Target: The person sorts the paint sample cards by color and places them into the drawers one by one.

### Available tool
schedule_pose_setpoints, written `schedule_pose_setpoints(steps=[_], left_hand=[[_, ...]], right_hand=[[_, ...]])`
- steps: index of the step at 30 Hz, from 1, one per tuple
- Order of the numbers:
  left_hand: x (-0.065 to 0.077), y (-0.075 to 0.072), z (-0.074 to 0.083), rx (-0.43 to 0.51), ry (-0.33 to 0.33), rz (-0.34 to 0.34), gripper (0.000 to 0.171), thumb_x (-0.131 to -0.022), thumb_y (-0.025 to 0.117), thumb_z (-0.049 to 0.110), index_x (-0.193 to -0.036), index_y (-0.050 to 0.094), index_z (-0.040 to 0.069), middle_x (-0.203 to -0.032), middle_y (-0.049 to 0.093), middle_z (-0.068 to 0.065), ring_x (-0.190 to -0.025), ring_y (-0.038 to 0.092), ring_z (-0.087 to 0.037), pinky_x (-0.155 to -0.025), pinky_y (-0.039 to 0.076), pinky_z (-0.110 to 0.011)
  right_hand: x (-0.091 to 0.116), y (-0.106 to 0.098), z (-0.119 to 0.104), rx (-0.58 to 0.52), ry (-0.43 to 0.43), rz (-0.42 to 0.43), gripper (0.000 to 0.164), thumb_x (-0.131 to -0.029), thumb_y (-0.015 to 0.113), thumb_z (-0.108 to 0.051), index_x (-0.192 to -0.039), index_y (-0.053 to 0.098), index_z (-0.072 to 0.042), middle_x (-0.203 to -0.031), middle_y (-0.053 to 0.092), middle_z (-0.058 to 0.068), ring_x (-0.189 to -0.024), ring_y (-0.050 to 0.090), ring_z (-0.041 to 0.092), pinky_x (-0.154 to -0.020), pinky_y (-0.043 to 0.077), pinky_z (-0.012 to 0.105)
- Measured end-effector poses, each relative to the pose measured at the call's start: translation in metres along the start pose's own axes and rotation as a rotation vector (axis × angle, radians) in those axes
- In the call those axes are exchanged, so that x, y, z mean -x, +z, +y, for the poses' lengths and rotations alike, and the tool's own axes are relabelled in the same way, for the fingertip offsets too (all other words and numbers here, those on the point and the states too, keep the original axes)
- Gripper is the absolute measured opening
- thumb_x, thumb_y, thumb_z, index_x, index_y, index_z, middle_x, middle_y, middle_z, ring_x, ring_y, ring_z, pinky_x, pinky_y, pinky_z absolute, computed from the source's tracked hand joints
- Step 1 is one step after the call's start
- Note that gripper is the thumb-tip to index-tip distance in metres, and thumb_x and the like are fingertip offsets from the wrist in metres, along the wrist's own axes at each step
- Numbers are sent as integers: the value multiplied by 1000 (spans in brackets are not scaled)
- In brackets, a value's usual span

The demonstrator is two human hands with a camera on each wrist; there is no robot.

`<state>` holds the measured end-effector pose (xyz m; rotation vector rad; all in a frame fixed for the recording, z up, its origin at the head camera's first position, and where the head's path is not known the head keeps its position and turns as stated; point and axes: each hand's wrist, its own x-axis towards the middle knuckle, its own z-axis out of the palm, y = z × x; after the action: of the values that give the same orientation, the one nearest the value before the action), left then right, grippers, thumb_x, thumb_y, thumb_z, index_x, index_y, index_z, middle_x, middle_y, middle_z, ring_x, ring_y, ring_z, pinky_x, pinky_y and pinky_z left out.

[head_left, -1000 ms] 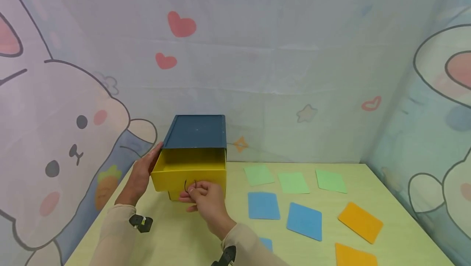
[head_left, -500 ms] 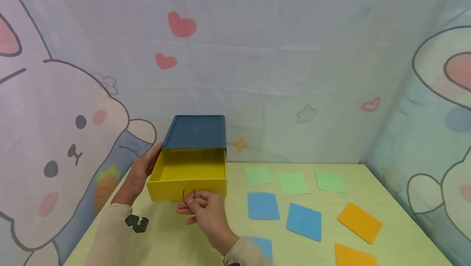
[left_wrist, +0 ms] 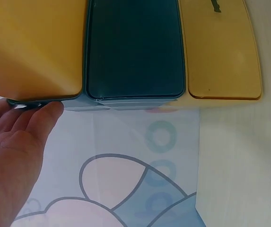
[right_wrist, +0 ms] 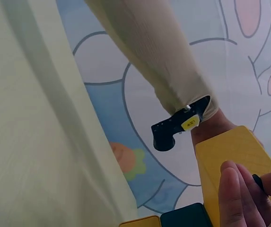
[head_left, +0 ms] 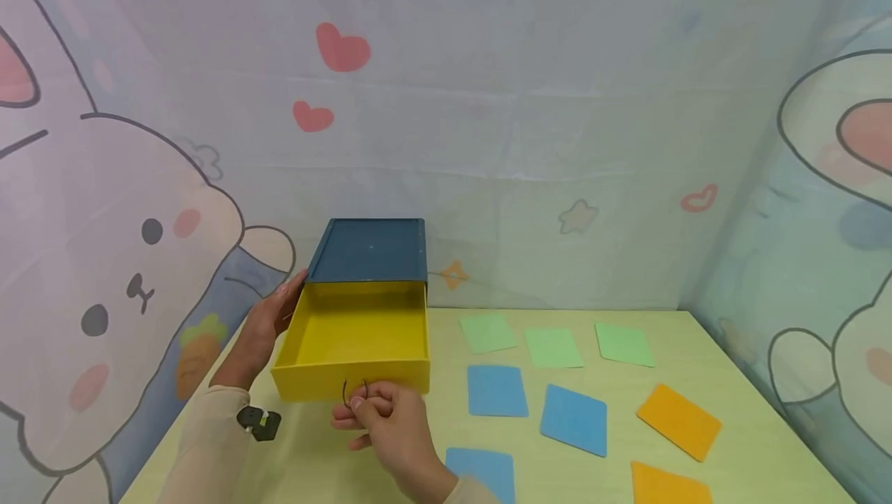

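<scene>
Nearest, the right hand point(head_left: 397, 430) pinched the dark loop handle point(head_left: 344, 396) of the yellow drawer point(head_left: 307, 385), which had slid farther toward the near side, its interior now widely accessible; beyond, the left hand point(head_left: 259, 334), unclenched, rested against the left side of the dark cabinet point(head_left: 372, 250), apparently steadying it. On the pale table point(head_left: 571, 481), right, lay orange cards point(head_left: 679, 422) and blue cards point(head_left: 497, 391), then green cards point(head_left: 554, 348); a rabbit-print cloth point(head_left: 502, 117) hung at the far side.
</scene>
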<state>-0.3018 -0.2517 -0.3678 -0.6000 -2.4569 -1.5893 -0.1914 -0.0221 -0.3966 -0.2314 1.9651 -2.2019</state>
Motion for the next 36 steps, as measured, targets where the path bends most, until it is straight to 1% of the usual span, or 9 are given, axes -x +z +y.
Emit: schedule_pose_setpoints(steps=[9, 13, 18, 21, 25, 28, 31, 34, 36], left_hand=[[1, 1, -1, -10, -20, -4, 64, -110, 13, 47, -161, 22, 10, -163, 29, -22, -149, 31, -45, -99, 33, 2], [1, 2, 0, -14, -20, -8, 63, -110, 13, 46, -161, 22, 10, -163, 29, -22, -149, 32, -44, -105, 37, -4], [-1, 4, 0, -26, -13, -9, 63, -110, 13, 46, -161, 22, 10, -163, 29, -21, -149, 32, -43, -119, 40, -29], [-2, 4, 0, -27, -3, -11, 64, -110, 12, 46, -161, 21, 9, -163, 29, -22, -149, 32, -44, -120, 34, -49], [-1, 4, 0, -26, -16, -19, 65, -110, 13, 48, -162, 20, 10, -164, 28, -22, -149, 32, -44, -120, 36, -46], [-1, 2, 0, -32, -36, -22, 66, -109, 13, 50, -162, 19, 11, -165, 26, -20, -150, 30, -43, -121, 36, -45], [-2, 0, -1, -31, -36, -22, 67, -109, 13, 51, -162, 18, 11, -166, 25, -19, -151, 28, -44, -121, 32, -52], [-4, -2, -1, -35, -32, -18, 68, -108, 14, 53, -162, 18, 11, -166, 25, -19, -150, 29, -44, -119, 29, -58], [-3, -2, -1, -34, -26, -15, 69, -108, 15, 53, -162, 18, 10, -165, 25, -20, -150, 30, -44, -118, 30, -59]], right_hand=[[5, -1, 11, -6, 26, -5, 12, -99, 61, -11, -101, 69, -1, -96, 79, 13, -88, 78, 20, -61, 63, 27], [7, -2, 14, -10, 23, -10, 13, -99, 61, -11, -102, 69, -1, -96, 79, 14, -89, 78, 20, -62, 64, 27], [10, -3, 14, -14, 30, -21, 13, -99, 61, -11, -103, 69, -1, -97, 79, 14, -89, 78, 21, -62, 64, 27], [11, -4, 14, -14, 29, -25, 14, -99, 61, -11, -104, 69, 0, -97, 79, 15, -90, 78, 21, -63, 64, 28], [14, -9, 16, 21, 33, -64, 16, -99, 63, -15, -105, 70, -2, -95, 79, 16, -88, 78, 23, -63, 64, 30], [16, -17, 22, 86, 37, -143, 18, -97, 66, -20, -104, 72, -4, -92, 79, 14, -83, 77, 21, -63, 64, 30], [18, -31, 30, 234, 16, -281, 22, -96, 67, -23, -106, 73, -4, -92, 78, 10, -80, 73, 10, -66, 62, 24], [17, -46, 38, 497, -56, -490, 25, -96, 67, -22, -112, 72, -4, -100, 78, 8, -86, 69, 0, -70, 57, 15], [17, -55, 43, 693, -153, -604, 25, -98, 65, -22, -114, 72, -5, -105, 78, 6, -92, 69, -3, -72, 55, 9]])
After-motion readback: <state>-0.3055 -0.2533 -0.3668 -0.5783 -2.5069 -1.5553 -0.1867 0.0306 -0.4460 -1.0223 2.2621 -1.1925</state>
